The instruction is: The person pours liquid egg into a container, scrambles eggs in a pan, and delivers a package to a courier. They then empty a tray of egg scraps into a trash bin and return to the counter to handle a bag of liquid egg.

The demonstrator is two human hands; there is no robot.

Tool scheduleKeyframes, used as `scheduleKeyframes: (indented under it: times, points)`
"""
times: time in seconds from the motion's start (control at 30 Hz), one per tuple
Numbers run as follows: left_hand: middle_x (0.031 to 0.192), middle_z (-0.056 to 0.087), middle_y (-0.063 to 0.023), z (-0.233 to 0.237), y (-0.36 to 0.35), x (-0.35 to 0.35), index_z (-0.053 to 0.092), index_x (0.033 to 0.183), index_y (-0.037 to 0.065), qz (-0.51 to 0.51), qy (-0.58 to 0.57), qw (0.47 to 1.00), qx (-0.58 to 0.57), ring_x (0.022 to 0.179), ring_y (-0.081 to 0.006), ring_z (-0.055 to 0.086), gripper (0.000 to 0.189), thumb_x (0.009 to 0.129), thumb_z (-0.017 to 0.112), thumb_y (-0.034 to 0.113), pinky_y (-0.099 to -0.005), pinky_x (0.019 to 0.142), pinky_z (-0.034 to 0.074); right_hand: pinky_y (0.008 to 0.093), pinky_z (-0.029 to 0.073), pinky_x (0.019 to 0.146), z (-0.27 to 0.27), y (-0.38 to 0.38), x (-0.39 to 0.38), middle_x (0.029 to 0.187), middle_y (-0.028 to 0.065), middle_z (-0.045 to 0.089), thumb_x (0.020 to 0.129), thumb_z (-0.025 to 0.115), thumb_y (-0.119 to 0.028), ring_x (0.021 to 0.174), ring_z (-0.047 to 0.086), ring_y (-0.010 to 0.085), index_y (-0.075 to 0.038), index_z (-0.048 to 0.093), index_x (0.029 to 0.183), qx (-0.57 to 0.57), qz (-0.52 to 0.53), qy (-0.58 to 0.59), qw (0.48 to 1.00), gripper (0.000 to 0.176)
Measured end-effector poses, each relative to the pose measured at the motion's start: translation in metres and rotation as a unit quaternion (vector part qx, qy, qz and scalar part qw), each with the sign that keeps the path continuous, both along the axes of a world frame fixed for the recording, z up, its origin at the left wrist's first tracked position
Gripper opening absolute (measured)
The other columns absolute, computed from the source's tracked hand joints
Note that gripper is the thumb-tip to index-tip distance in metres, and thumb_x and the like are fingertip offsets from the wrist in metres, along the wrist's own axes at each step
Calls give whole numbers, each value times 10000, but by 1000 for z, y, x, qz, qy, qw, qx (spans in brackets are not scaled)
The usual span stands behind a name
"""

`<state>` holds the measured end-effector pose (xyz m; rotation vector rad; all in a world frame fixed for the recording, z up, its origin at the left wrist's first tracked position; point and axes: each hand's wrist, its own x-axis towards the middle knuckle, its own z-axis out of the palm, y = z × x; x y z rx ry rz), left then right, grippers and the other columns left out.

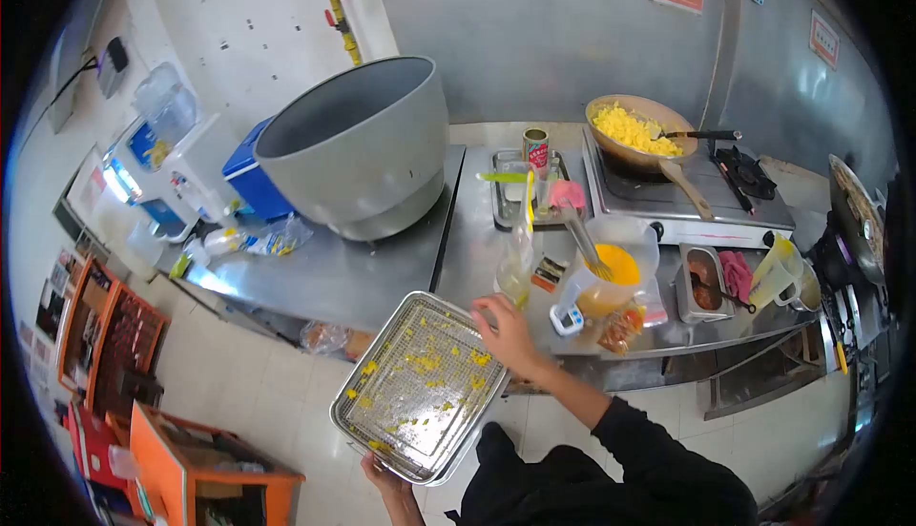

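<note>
A metal tray (342, 402) with a wire rack (420, 333) in it is held tilted in front of me. Yellow food bits, like scrambled egg, cling to the rack and tray bottom. My left hand (386, 478) grips the tray's near rim from below, its fingers partly hidden. Over the tray's right-hand corner, my right hand (508, 337) has its fingers curled in; whether they hold anything is too small to make out. Just beyond that hand stands a clear squeeze bottle (515, 273). A measuring jug (618, 264) of yellow liquid with a whisk (584, 240) is to its right.
A large grey pot (358, 159) stands on the left counter. A pan (634, 135) of yellow scrambled egg sits on the gas stove (687, 206). Along the counter are a sauce container (704, 283), an open can (535, 147) and a digital thermometer (567, 320). An orange cabinet (205, 450) is at lower left.
</note>
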<state>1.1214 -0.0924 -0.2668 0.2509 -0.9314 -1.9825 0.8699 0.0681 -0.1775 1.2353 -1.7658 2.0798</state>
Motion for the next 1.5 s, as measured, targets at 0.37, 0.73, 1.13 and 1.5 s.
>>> scheduleKeyframes:
  times: [0.37, 0.73, 1.13, 1.5]
  points:
    - [1074, 426, -119, 23, -35, -58, 380, 1092, 38, -84, -89, 992, 19, 994, -273, 397, 522, 700, 363, 382, -380, 827, 342, 329, 259, 870, -21, -5, -40, 991, 169, 428, 679, 549, -56, 984, 394, 256, 11, 352, 1018, -78, -382, -162, 906, 398]
    - [1105, 391, -86, 9, -19, -84, 351, 1119, 61, -151, -96, 981, 72, 1020, -252, 368, 546, 659, 451, 339, -416, 845, 304, 315, 296, 825, 10, -27, -171, 926, 160, 459, 671, 456, 36, 934, 427, 289, 6, 389, 967, -264, -449, -134, 844, 304]
    - [1109, 398, -82, 37, 28, -83, 350, 1106, 87, -299, -229, 922, 86, 1043, -281, 357, 519, 638, 521, 234, -457, 886, 267, 312, 132, 966, 17, -29, -152, 1255, 188, 188, 658, 462, 62, 1183, 167, 268, 20, 86, 1227, -208, -444, -250, 835, 683]
    - [1069, 408, -99, 30, 54, -111, 376, 1057, 56, -332, -208, 917, 71, 977, -238, 403, 439, 655, 511, 173, -371, 843, 347, 320, 276, 778, -61, 23, 31, 877, 127, 326, 572, 655, -114, 842, 347, 247, 15, 310, 930, -234, -529, -169, 798, 514]
